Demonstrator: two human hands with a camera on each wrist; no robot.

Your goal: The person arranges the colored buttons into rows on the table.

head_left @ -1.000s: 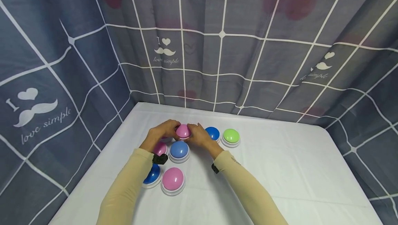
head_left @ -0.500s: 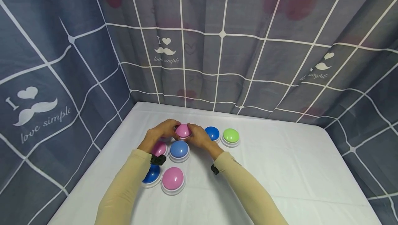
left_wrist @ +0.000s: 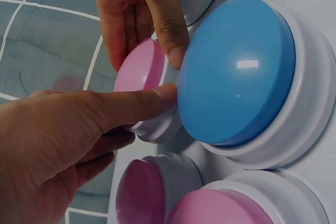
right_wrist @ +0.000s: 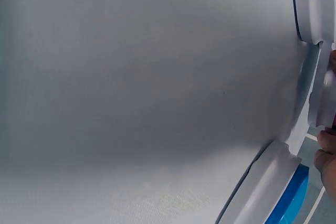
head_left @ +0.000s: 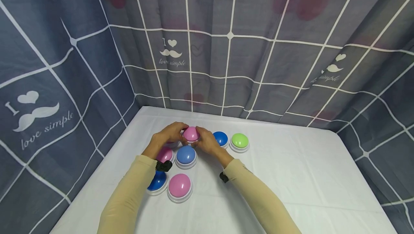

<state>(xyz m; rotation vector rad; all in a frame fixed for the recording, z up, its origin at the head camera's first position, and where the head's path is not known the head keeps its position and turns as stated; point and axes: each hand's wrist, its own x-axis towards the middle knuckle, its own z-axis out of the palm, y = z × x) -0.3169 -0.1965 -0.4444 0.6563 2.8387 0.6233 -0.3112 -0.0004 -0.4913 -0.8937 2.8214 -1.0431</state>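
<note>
A pink dome button [head_left: 191, 133] on a white round base is held between both hands near the table's back edge. My left hand [head_left: 169, 134] grips its left side, thumb at the front of the white base. From the other side my right hand [head_left: 207, 141] grips it, fingers behind and thumb in front. The left wrist view shows both thumbs on the base of the pink button [left_wrist: 143, 69]. Right in front stands a light blue button [head_left: 185, 155], close to the left thumb. The right wrist view catches only a few fingers [right_wrist: 326, 153] at the edge.
Left of the light blue button stands a pink button [head_left: 165, 154]; another is mostly hidden under the left hand. Nearer are a dark blue button [head_left: 157, 181] and a pink one [head_left: 179, 186]. Blue [head_left: 220, 138] and green [head_left: 240, 141] buttons stand right. Checked curtains [head_left: 207, 58] enclose the table.
Both hands and the pink button between them have shifted slightly, up and toward the back in the head view. The other buttons have stayed in place.
</note>
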